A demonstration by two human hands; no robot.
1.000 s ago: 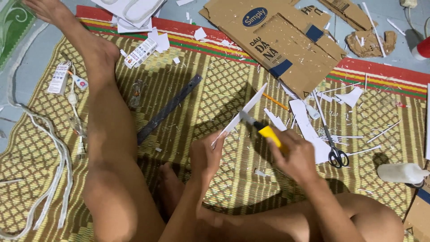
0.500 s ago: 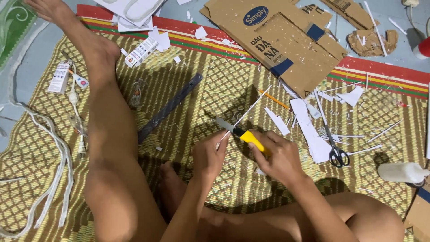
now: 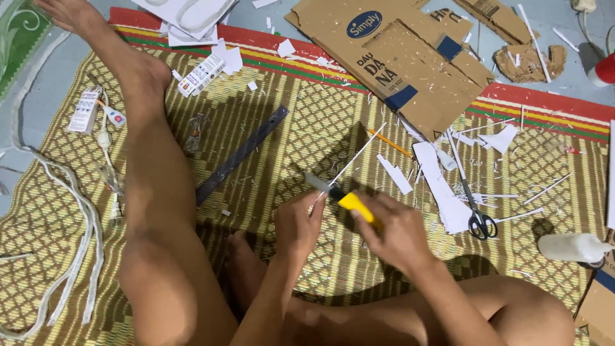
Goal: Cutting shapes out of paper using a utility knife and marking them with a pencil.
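On a woven yellow-and-brown mat (image 3: pixel 307 122) on the floor, we record the following. Our right hand (image 3: pixel 398 232) is closed around the yellow handle of a utility knife (image 3: pixel 341 197), blade pointing toward 10 o'clock. Our left hand (image 3: pixel 296 224) pinches the near end of a thin white strip (image 3: pixel 351 158), which runs from the fingers toward 1 o'clock; the knife blade lies against this strip just beyond the left fingertips. At 10 o'clock from the hands we list a dark metal ruler (image 3: pixel 240 156), lying diagonally and well apart from them. At 3 o'clock, a pair of black-handled scissors (image 3: pixel 473 204) rests on a long white paper piece (image 3: pixel 439 186). An orange pencil (image 3: pixel 391 143) lies at 1 o'clock, just below a flattened cardboard box (image 3: pixel 410 54) at 12 o'clock. A white glue bottle (image 3: pixel 573 247) lies on its side at the far 3 o'clock edge. At 9 o'clock, white cords (image 3: pixel 77 230) trail down the mat's edge. Our bare left leg (image 3: pixel 154 192) stretches toward 11 o'clock. Small white scraps (image 3: pixel 512 138) are scattered about the mat.
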